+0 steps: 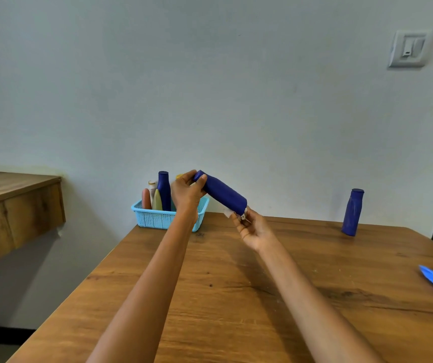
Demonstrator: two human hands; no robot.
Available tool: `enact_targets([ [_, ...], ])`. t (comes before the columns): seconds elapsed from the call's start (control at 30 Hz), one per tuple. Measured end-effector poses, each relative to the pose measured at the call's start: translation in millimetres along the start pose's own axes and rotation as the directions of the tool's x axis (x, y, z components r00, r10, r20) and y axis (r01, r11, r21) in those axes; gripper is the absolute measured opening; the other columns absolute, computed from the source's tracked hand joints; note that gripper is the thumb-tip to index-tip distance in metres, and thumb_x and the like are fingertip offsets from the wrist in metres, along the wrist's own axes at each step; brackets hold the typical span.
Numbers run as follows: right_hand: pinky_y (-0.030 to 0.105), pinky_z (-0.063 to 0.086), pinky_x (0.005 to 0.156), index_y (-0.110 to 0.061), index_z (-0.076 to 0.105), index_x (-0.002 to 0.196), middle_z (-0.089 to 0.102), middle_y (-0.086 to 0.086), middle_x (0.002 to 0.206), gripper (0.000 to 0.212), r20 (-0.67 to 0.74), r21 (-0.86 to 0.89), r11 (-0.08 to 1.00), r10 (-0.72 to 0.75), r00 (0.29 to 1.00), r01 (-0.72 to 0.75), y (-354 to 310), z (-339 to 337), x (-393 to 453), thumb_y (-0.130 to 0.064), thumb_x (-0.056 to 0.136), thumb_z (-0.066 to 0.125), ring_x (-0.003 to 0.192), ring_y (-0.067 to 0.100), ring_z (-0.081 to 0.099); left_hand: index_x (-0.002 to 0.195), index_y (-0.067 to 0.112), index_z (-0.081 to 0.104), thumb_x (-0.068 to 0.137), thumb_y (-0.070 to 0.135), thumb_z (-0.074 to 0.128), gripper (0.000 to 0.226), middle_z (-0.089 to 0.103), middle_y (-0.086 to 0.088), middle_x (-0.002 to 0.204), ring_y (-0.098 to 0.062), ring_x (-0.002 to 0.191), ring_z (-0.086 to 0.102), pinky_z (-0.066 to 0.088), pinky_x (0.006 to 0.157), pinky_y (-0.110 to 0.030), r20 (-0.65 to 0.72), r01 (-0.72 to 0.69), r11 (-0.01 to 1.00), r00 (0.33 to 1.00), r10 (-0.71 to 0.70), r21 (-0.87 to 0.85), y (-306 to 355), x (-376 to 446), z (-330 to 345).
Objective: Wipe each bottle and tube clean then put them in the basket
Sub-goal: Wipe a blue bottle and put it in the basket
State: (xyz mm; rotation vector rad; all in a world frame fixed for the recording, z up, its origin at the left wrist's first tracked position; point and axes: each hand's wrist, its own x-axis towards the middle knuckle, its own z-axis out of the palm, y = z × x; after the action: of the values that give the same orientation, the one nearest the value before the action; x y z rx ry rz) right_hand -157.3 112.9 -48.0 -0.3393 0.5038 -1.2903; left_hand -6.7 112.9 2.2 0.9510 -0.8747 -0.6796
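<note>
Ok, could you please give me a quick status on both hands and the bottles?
Left hand grips held blue bottle at cap end. Right hand pinches white wipe against its base. Second blue bottle upright on table, unwiped. Path to basket clear.

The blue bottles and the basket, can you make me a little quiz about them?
1. True or false: the left hand grips the cap end of the tilted blue bottle.
2. What does the right hand press against that bottle's base? A) a white wipe B) a sponge C) a brush
3. Fill in: the other blue bottle stands on the wooden ____, far from the light blue basket.

Key: 1 true. 2 A, the white wipe. 3 table.
</note>
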Motion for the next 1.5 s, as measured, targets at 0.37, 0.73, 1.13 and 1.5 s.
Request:
enact_targets([
  [0.37, 0.030, 0.052, 0.079, -0.004, 0.067, 0.097, 0.061, 0.003, 0.062, 0.020, -0.093, -0.573, 0.779, -0.371, 0.924, 0.255, 6, -2, 10, -0.012, 0.080, 0.073, 0.058, 0.012, 0.053, 0.126, 0.014, 0.058, 0.083, 0.015, 0.069, 0.044, 0.063, -0.002, 0.123, -0.009, 0.082, 0.060, 0.049, 0.080, -0.020, 0.190, -0.354, 0.825, 0.935, 0.299, 0.441, 8, -17, 15],
  [0.73, 0.025, 0.049, 0.093, -0.013, 0.063, 0.120, 0.065, -0.002, 0.117, 0.028, 0.393, -0.672, 0.241, -0.684, 0.614, 0.700, 13, 39, -13, -0.014, 0.094, 0.053, 0.108, 0.008, 0.059, 0.122, 0.013, 0.060, 0.082, 0.018, 0.070, 0.041, 0.066, -0.005, 0.115, -0.019, 0.103, 0.062, 0.051, 0.092, -0.035, 0.303, -0.367, 0.809, 0.921, 0.246, 0.458, 2, -15, 17],
  [1.13, 0.025, 0.044, 0.067, -0.011, 0.061, 0.108, 0.066, 0.005, 0.101, 0.024, 0.270, -0.921, 0.053, -0.626, 0.732, 0.385, 9, -9, 13, -0.017, 0.097, 0.041, 0.087, 0.017, 0.060, 0.125, 0.012, 0.055, 0.081, 0.012, 0.071, 0.046, 0.063, -0.007, 0.118, -0.019, 0.109, 0.060, 0.055, 0.087, -0.042, 0.308, -0.242, 0.935, 0.938, 0.158, 0.258, 7, -10, 12],
  [1.5, 0.018, 0.041, 0.060, -0.013, 0.059, 0.106, 0.062, 0.001, 0.098, 0.024, 0.313, -0.785, 0.239, -0.643, 0.698, 0.572, 7, 21, -8, -0.021, 0.099, 0.036, 0.084, 0.014, 0.056, 0.126, 0.018, 0.050, 0.082, 0.012, 0.070, 0.049, 0.064, -0.009, 0.117, -0.024, 0.103, 0.063, 0.054, 0.089, -0.040, 0.524, -0.352, 0.878, 0.840, 0.143, 0.325, 0, -20, 19],
])
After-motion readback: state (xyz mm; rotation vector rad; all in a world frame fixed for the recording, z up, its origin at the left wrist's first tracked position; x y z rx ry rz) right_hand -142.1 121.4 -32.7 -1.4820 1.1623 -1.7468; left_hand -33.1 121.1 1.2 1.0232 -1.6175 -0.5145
